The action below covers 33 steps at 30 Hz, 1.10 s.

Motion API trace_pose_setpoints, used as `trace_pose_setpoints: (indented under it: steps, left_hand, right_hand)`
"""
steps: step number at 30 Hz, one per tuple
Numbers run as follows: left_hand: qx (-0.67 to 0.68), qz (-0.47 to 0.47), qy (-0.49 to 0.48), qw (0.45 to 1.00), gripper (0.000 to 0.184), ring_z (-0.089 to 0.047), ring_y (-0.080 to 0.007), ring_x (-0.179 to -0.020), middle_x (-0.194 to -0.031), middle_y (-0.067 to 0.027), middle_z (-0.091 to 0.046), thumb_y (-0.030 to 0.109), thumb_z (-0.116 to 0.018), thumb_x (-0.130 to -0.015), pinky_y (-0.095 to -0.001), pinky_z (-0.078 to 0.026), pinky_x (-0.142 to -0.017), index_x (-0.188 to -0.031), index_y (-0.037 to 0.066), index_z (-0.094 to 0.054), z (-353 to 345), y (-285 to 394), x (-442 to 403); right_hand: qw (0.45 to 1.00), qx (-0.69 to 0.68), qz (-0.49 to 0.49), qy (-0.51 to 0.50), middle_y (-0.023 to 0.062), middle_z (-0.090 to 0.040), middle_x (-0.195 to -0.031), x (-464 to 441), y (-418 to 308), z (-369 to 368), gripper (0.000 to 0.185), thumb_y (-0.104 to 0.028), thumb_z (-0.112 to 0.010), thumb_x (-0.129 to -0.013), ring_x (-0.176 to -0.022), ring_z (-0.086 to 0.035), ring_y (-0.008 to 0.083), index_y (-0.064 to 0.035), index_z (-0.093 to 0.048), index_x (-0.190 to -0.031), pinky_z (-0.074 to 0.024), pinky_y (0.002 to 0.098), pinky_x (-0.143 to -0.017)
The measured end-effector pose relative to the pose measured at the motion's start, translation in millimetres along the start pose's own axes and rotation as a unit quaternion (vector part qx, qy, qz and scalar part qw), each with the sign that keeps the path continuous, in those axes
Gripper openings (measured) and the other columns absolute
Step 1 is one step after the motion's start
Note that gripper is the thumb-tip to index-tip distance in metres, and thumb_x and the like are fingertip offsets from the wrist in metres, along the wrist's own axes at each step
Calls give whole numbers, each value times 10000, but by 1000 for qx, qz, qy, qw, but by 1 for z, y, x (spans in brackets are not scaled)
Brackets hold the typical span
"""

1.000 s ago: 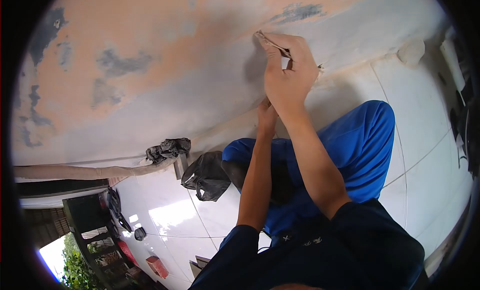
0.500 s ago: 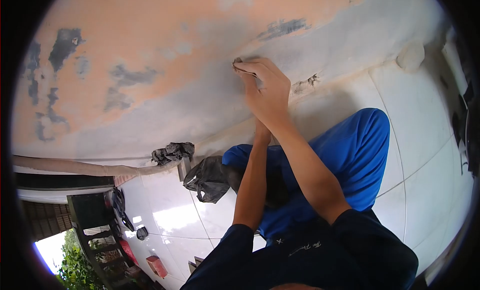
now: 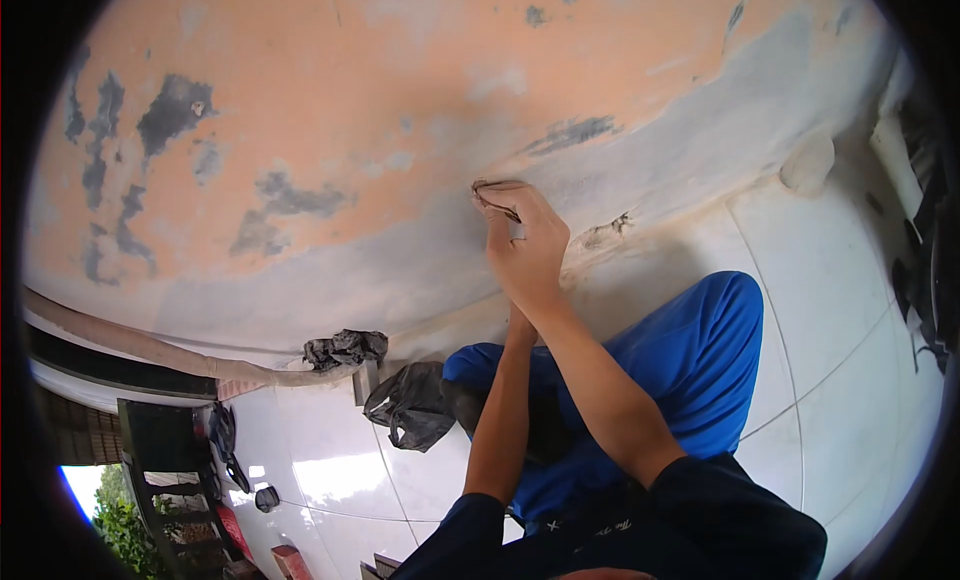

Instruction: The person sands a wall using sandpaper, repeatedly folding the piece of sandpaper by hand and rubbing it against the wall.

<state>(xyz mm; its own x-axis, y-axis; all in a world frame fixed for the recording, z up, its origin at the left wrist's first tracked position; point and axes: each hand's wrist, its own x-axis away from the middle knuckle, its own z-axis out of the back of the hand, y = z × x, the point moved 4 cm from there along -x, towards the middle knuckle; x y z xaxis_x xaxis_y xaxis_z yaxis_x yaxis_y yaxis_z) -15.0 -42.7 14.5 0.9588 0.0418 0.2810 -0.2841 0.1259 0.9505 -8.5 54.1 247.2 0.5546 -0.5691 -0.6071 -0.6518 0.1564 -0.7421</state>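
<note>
My right hand (image 3: 532, 242) is closed, thumb and fingers pinching a thin, dark-edged folded sheet (image 3: 512, 215) that may be sandpaper. Its fingertips meet the wall (image 3: 420, 235) near where peach paint gives way to bare grey. Behind the right hand and wrist, my left hand is almost wholly hidden; only the left forearm (image 3: 503, 410) and wrist show, so its fingers cannot be made out. Grey scraped patches (image 3: 575, 135) mark the wall above and to the left of the hands.
Blue-trousered legs (image 3: 690, 360) are folded on the white tiled floor (image 3: 770, 380). A black plastic bag (image 3: 415, 405) and a crumpled dark cloth (image 3: 345, 349) lie left of the knees. A pipe (image 3: 160, 345) runs along the wall base. A red box (image 3: 290, 562) stands lower left.
The view has tilted upward, so the wall, floor and hands sit lower in the picture. My right hand stays at about the same wall area, still pinching the sheet.
</note>
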Motion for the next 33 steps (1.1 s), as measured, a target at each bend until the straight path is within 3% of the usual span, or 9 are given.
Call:
trace_pose_setpoints:
  steps: [4, 7, 10, 13, 16, 19, 25, 28, 33]
  left_hand:
    - [-11, 10, -3, 1000, 416, -610, -126, -804, -959, -68, -675, 361, -613, -941, -266, -474, -709, -1119, -15, -631, -1, 7, 3]
    - [-30, 27, -2, 999, 419, -613, -128, -816, -975, -72, -674, 353, -615, -941, -267, -478, -720, -1135, -18, -625, 2, 12, 4]
    - [-41, 40, 0, 998, 422, -616, -129, -829, -991, -77, -672, 344, -617, -940, -269, -482, -731, -1150, -22, -620, 4, 23, 8]
    - [-2, 25, 0, 1000, 424, -611, -130, -816, -978, -76, -672, 357, -622, -935, -267, -476, -719, -1131, -19, -626, 5, 22, 9]
    - [72, 6, -1, 997, 433, -592, -128, -751, -906, -65, -676, 413, -635, -923, -255, -453, -661, -1046, -2, -655, 2, 10, 18]
    - [42, 1, -3, 999, 425, -591, -125, -753, -899, -62, -674, 411, -633, -926, -256, -448, -654, -1042, 3, -656, -1, 30, 29]
    - [116, -33, -76, 990, 396, -576, -125, -767, -947, -60, -666, 369, -624, -939, -252, -444, -684, -1099, 6, -642, -9, 33, 30]
    - [278, -27, -219, 935, 352, -566, -115, -813, -1015, -55, -650, 295, -627, -943, -246, -436, -723, -1147, 9, -605, -19, 59, 58]
    - [242, -100, -223, 939, 286, -567, -102, -838, -1044, -51, -641, 230, -602, -962, -248, -444, -732, -1151, 18, -570, -34, 58, 70]
  right_hand:
    - [994, -43, -55, 88, 102, -687, -876, -1, 8, 11, 207, 110, -637, -767, -831, -688, 240, -41, -650, -908, -541, 303, -739]
    - [995, -13, 19, -102, 122, -693, -903, 10, -3, -21, 186, 92, -639, -799, -822, -692, 207, -22, -659, -944, -546, 289, -744]
    - [974, -112, -117, -157, 130, -697, -934, 21, -17, -26, 151, 46, -657, -840, -866, -683, 185, 2, -656, -985, -545, 278, -770]
    - [939, -202, -276, -29, 94, -681, -1019, 17, -10, 3, 142, 31, -656, -879, -928, -655, 152, 37, -635, -1020, -528, 272, -832]
    - [867, -361, -343, 27, 80, -679, -1024, 4, 11, 29, 144, -26, -644, -913, -952, -641, 147, 21, -636, -1048, -519, 276, -857]
    - [841, -393, -372, 6, 88, -677, -1028, -5, 12, 42, 145, -58, -614, -939, -929, -644, 148, 14, -631, -1063, -525, 273, -836]
    - [862, -326, -387, -5, 71, -683, -983, 5, 15, 63, 144, -56, -640, -925, -883, -630, 125, -9, -614, -1059, -500, 251, -800]
    - [895, -223, -384, -43, 65, -691, -978, 16, 34, 83, 155, -79, -657, -919, -877, -620, 114, -19, -608, -1053, -479, 251, -812]
    - [896, -95, -417, -119, 58, -680, -995, 51, 70, 123, 160, -93, -651, -922, -889, -610, 111, -26, -602, -1058, -459, 252, -820]
